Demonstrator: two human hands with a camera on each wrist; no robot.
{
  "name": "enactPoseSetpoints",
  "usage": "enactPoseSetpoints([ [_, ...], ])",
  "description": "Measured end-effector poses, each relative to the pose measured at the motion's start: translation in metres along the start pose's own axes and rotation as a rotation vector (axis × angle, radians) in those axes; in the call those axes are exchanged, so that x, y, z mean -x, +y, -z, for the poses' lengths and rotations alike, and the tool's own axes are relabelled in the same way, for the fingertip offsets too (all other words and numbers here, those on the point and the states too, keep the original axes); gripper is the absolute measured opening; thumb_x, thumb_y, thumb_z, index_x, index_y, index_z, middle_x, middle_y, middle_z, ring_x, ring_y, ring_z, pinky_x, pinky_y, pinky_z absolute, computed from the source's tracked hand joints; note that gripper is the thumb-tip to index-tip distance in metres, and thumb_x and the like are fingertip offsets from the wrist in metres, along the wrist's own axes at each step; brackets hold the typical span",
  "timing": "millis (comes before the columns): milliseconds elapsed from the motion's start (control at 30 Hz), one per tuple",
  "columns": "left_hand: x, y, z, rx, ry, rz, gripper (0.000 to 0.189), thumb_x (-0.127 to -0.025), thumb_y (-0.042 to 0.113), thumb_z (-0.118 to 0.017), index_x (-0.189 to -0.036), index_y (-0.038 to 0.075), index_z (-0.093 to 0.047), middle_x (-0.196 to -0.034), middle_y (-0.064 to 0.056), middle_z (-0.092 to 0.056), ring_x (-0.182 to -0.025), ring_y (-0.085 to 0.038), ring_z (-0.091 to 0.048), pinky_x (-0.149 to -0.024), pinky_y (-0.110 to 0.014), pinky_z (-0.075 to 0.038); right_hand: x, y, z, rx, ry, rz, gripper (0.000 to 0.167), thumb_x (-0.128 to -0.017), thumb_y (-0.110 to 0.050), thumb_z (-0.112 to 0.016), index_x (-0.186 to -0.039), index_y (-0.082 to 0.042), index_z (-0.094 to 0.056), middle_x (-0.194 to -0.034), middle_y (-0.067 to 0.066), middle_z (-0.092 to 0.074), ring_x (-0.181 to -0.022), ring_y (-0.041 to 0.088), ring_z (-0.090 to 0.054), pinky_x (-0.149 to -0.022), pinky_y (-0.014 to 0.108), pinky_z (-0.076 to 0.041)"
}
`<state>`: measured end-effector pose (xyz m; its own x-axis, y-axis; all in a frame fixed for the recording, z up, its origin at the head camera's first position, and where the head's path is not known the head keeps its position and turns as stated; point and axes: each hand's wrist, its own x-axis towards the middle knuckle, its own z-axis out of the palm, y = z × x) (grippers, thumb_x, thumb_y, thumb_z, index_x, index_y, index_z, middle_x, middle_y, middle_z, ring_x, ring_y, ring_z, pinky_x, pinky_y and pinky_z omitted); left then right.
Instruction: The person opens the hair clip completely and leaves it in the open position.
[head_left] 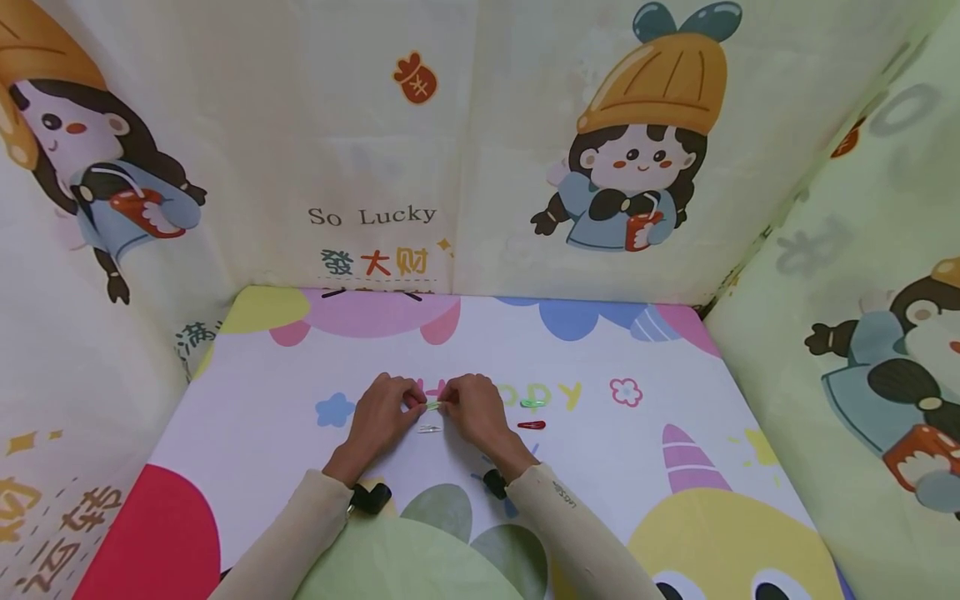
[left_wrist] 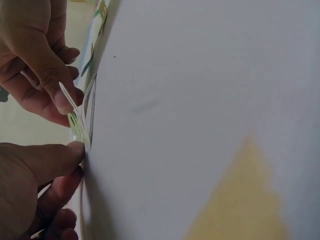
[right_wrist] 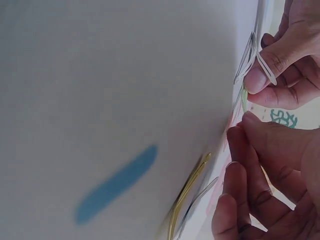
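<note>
A small green snap hair clip (head_left: 432,406) is held between both hands just above the table. My left hand (head_left: 385,410) pinches its left end between thumb and fingers. The other end sits between the thumb and fingertips of my right hand (head_left: 475,410). Close below the hands lies a white snap hair clip (head_left: 430,428); the left wrist view shows that white clip (left_wrist: 91,107) with its arms spread apart. To the right of my right hand are another green hair clip (head_left: 532,403) and a red hair clip (head_left: 532,425), apart from each other.
The table (head_left: 277,417) has a printed cover with colourful cartoon shapes and letters. Cream cloth walls (head_left: 495,208) with printed figures stand at the back and both sides. A small black wrist camera (head_left: 371,498) is strapped at the left cuff, another (head_left: 495,483) at the right.
</note>
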<state>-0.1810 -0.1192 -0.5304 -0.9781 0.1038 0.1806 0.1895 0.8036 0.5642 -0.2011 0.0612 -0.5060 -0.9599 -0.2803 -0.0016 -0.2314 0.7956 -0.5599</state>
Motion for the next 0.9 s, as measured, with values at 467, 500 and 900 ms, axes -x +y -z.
enactPoseSetpoints([
  [467, 0.003, -0.002, 0.000, 0.048, 0.003, -0.005, 0.011, -0.086, 0.015, -0.088, -0.090, 0.019, -0.078, -0.079, 0.006, -0.075, -0.084, -0.014, -0.052, -0.071, -0.031, -0.042, 0.003, 0.001, 0.006, -0.217, 0.001, -0.038, 0.006, -0.094, -0.010, -0.080, -0.095, -0.015, -0.084, -0.087, -0.005, -0.077, -0.082, 0.012, -0.063, -0.080, 0.031, -0.053],
  [500, 0.003, -0.003, 0.000, 0.059, 0.009, -0.007, 0.011, -0.087, 0.015, -0.087, -0.091, 0.018, -0.078, -0.079, 0.006, -0.075, -0.083, -0.014, -0.051, -0.071, -0.031, -0.042, 0.003, 0.001, 0.006, -0.236, -0.001, -0.044, 0.006, -0.094, -0.011, -0.081, -0.095, -0.015, -0.084, -0.087, -0.006, -0.077, -0.081, 0.011, -0.063, -0.079, 0.030, -0.052],
  [900, 0.006, 0.002, 0.009, 0.227, 0.090, 0.026, 0.013, -0.089, 0.014, -0.086, -0.101, 0.018, -0.083, -0.087, 0.002, -0.080, -0.081, -0.016, -0.056, -0.074, -0.031, -0.043, 0.003, 0.004, 0.014, -0.384, 0.049, -0.072, 0.009, -0.093, -0.010, -0.082, -0.097, -0.018, -0.085, -0.091, -0.003, -0.081, -0.078, 0.012, -0.064, -0.071, 0.025, -0.052],
])
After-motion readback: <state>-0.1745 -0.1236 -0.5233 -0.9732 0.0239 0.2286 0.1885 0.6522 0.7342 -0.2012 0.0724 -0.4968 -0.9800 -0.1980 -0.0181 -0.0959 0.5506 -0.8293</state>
